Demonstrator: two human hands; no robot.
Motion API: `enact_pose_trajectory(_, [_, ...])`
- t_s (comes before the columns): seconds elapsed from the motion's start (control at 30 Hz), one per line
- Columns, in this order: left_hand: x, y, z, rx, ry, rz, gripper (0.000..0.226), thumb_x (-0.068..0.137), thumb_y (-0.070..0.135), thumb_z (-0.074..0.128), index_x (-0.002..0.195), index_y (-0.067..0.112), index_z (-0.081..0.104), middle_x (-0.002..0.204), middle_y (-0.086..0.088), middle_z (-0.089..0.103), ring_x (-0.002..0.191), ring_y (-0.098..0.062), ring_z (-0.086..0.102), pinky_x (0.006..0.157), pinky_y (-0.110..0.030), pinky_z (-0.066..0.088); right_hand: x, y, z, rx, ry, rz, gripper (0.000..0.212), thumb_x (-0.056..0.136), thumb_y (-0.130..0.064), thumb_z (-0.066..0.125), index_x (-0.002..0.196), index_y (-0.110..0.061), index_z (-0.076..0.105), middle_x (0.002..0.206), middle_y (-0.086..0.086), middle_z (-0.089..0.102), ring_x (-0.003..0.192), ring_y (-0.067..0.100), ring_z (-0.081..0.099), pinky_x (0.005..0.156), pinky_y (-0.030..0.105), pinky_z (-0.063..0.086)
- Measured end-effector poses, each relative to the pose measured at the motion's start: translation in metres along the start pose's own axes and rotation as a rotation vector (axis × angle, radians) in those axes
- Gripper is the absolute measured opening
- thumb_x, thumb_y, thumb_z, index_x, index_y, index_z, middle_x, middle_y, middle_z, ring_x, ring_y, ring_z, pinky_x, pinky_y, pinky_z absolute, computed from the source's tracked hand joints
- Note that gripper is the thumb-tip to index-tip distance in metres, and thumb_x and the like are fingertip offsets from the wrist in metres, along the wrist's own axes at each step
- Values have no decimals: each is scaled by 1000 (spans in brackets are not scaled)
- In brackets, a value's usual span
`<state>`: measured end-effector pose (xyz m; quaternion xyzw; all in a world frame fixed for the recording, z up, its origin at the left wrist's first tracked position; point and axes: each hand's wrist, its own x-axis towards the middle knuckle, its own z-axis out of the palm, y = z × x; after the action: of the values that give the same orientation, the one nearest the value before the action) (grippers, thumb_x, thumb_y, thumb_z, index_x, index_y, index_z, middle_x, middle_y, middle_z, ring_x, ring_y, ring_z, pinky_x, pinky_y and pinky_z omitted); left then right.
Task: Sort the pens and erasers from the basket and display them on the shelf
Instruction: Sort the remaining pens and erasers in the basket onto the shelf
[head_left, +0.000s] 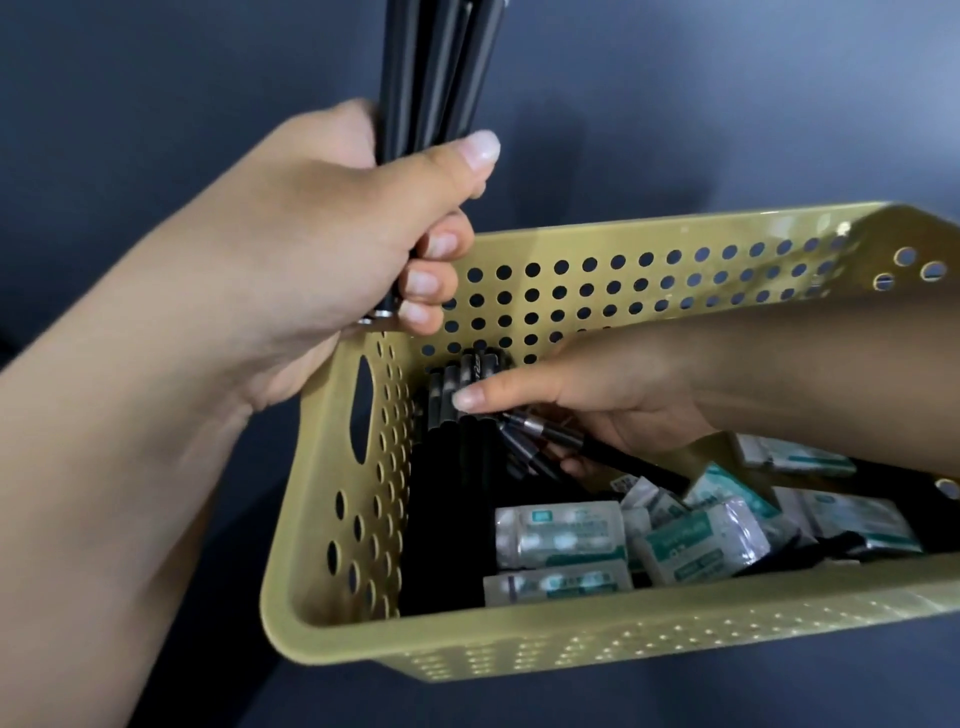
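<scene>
Several black pens (431, 73) stand bundled in the left hand (332, 228), which grips them tightly at 11 o'clock, just above the rim of the yellow basket (332, 519). The right hand (597, 405) reaches inside the basket and pinches more pens (467, 410) near the left wall. I judge the sorting is only partly done: many wrapped erasers (561, 535) lie at 5 o'clock, and no shelf is visible.
</scene>
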<state>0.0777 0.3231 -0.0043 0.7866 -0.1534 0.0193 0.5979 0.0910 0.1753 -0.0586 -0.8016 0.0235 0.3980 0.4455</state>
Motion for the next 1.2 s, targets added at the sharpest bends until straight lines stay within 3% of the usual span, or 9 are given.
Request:
enact_pose_trajectory(0.13, [-1,1,2,-82,-4,-24,19,90,26,52,87,10,43,42,11,38,37,-4,34,37,-16,30,3,-2,4,-44,57,-103,32,72,-49,67,73,-17,60,62,-1,59,56,13,52,50,20,40])
enact_pose_trajectory(0.33, [-1,2,1,-189,44,-56,18,92,25,52,80,14,45,42,10,38,38,-5,34,38,-16,31,10,-9,4,-5,-9,-144,45,74,-46,69,106,-14,63,94,4,64,84,18,58,72,25,46])
enact_pose_trajectory(0.47, [-1,2,1,-191,37,-48,18,92,25,52,80,14,44,43,10,37,38,-6,34,39,-15,30,23,-12,12,42,-36,-221,69,53,-43,75,111,-7,62,116,16,63,112,34,57,100,47,42])
enact_pose_trajectory(0.6, [0,2,1,-171,33,-48,18,93,26,51,80,14,44,43,10,38,38,-5,34,38,-16,31,25,-14,10,17,-80,-252,56,65,-38,70,110,-5,63,114,15,64,109,33,59,99,44,43])
enact_pose_trajectory(0.73, [-1,2,1,-166,40,-40,18,92,26,52,82,14,43,43,10,37,39,-5,34,39,-17,31,15,-20,10,21,-84,-281,14,82,-29,61,80,-15,60,80,3,62,76,18,57,74,29,47])
enact_pose_trajectory(0.9, [-1,1,0,-163,42,-32,18,92,26,52,84,13,43,44,10,38,40,-6,34,40,-17,32,15,-23,18,82,-64,-347,15,67,-24,62,79,-16,61,86,5,62,87,21,58,94,40,46])
enact_pose_trajectory(0.97, [-1,1,0,-164,43,-34,18,92,26,52,85,13,43,45,10,38,40,-6,34,40,-16,32,11,-24,17,78,-50,-367,4,74,-18,63,72,-16,60,77,2,62,82,18,57,89,35,47])
enact_pose_trajectory(1.07, [0,1,0,-185,56,-45,18,92,26,52,86,12,43,44,10,38,40,-6,34,41,-16,31,6,-24,13,79,-52,-403,12,80,-17,56,68,-16,59,69,0,61,75,15,57,78,29,47])
enact_pose_trajectory(1.2, [0,2,-1,-227,75,-57,17,93,25,51,82,14,43,45,9,38,41,-7,34,40,-17,31,4,-25,12,98,-23,-488,7,70,-22,62,71,-16,59,71,1,61,76,16,58,83,32,44])
